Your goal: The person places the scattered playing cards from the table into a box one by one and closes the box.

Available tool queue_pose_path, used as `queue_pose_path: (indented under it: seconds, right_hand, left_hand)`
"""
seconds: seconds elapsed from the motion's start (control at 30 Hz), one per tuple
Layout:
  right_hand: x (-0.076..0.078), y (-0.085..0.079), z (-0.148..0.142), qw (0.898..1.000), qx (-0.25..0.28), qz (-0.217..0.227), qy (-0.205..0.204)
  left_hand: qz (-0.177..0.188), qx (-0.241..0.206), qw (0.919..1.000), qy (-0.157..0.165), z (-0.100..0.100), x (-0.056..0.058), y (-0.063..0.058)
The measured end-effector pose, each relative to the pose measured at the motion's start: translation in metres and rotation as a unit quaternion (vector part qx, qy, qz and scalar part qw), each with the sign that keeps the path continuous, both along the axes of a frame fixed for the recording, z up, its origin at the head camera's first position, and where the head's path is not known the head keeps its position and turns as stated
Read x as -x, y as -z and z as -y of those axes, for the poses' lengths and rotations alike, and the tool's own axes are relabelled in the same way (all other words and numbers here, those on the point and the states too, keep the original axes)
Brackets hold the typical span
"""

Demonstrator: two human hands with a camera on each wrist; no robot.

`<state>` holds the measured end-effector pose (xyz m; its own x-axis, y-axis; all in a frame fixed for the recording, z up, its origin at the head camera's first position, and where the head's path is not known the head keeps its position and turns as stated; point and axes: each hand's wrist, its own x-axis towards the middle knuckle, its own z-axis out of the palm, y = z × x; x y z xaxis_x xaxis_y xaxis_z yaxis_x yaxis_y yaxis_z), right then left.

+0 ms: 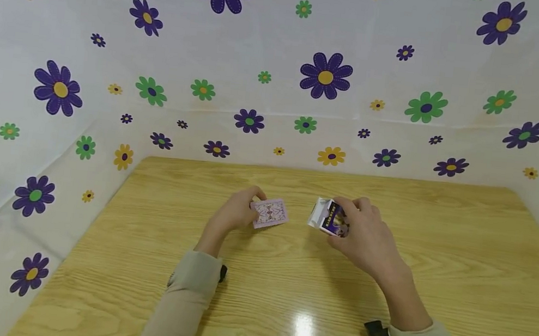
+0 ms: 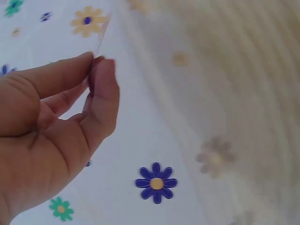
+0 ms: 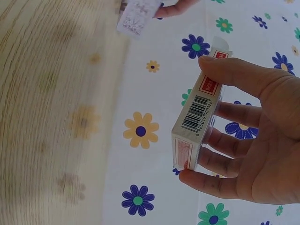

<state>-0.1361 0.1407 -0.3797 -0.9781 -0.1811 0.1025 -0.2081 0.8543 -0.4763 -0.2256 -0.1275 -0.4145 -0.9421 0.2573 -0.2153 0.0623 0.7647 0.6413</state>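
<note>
My left hand pinches a playing card by its left end, patterned pink-purple back facing up. In the left wrist view the card is edge-on, a thin line above the fingertips; whether more than one is held I cannot tell. A card box is gripped in my right hand, its white open flap toward the card. The right wrist view shows the box's barcode side, the thumb on one edge and the fingers beneath. A gap separates card and box; the box's inside is hidden.
Both hands are above a wood-grain table. A white cloth with printed flowers rises behind the table's back edge and along its sides. Dark wrist-worn devices show by the sleeves.
</note>
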Motion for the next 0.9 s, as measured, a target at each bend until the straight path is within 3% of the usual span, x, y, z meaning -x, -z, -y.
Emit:
queue_pose_path:
  seconds: [0.13,0.3,0.53,0.77,0.9]
  right_hand:
    - [0.002,0.0,0.002,1.0,-0.002,0.001,-0.001]
    - [0.001,-0.001,0.004,1.0,-0.001,0.002,0.001]
    - [-0.005,-0.007,0.001,1.0,-0.001,-0.018,0.004]
    - [-0.004,-0.008,0.003,1.0,0.002,-0.022,-0.001]
    - [-0.004,-0.008,0.002,1.0,-0.003,-0.023,0.002]
  left_hand:
    - [-0.035,-0.088,0.9954,-0.013,-0.001,-0.012,-0.013]
    - [-0.092,-0.161,0.9825,-0.017,-0.009,-0.027,-0.028]
    - [-0.094,-0.254,0.962,-0.031,-0.026,-0.041,-0.044]
    - [-0.163,-0.296,0.9396,-0.054,-0.037,-0.057,-0.06]
    - [-0.192,-0.285,0.9383,-0.037,-0.046,-0.061,-0.06]
